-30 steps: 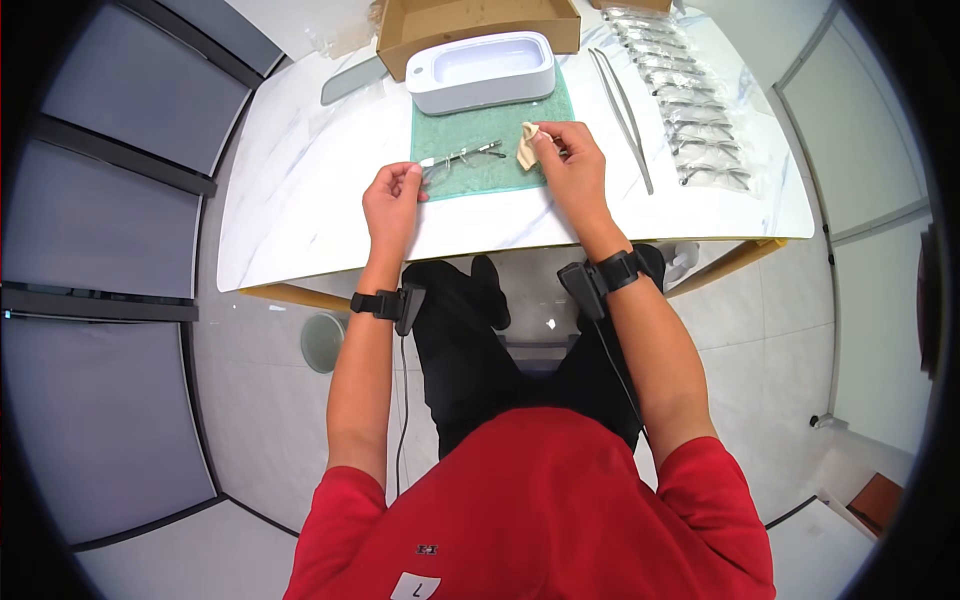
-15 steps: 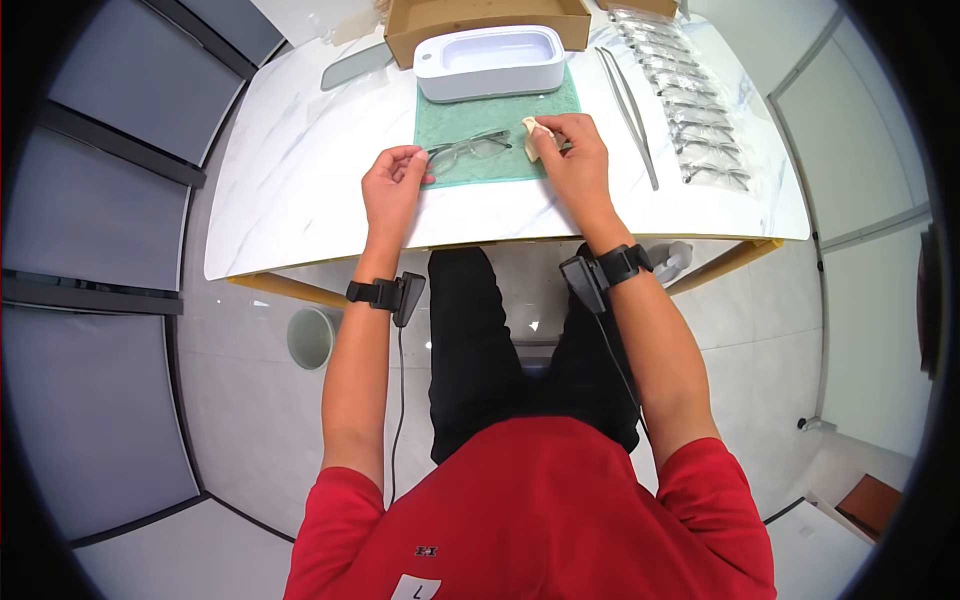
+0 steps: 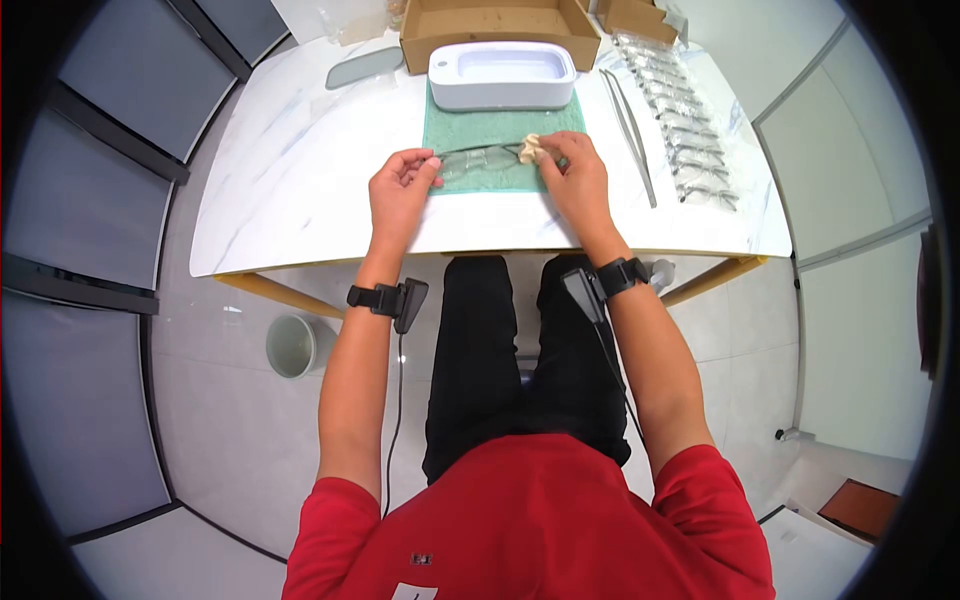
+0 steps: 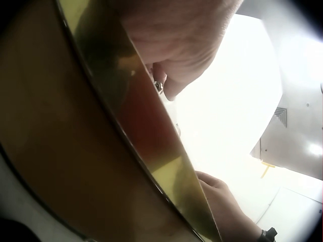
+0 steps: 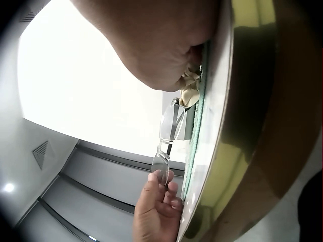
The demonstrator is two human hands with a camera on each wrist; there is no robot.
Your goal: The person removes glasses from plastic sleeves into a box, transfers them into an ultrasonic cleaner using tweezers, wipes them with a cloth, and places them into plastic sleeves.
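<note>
A pair of thin-rimmed glasses [image 3: 480, 160] spans the space between the hands, over a green towel [image 3: 500, 180]. In the head view the left hand [image 3: 402, 192] pinches one end of the glasses; the right wrist view shows its fingertips at a lens [image 5: 160, 164]. The right hand [image 3: 577, 182] grips a crumpled beige cloth [image 3: 530, 149] against the other end of the glasses. That cloth [image 5: 190, 93] also shows below the right hand [image 5: 156, 45] in the right wrist view. In the left wrist view, the table edge hides most of the glasses.
Behind the towel's front part stands a white cleaner tub [image 3: 502, 92], with a cardboard box [image 3: 500, 22] beyond it. Long tweezers [image 3: 630, 140] lie to the right, beside a row of bagged glasses [image 3: 697, 150]. A grey case [image 3: 364, 67] lies back left.
The right hand has brought the cloth onto the right end of the glasses, which was apart from it before. The head view has shifted slightly.
</note>
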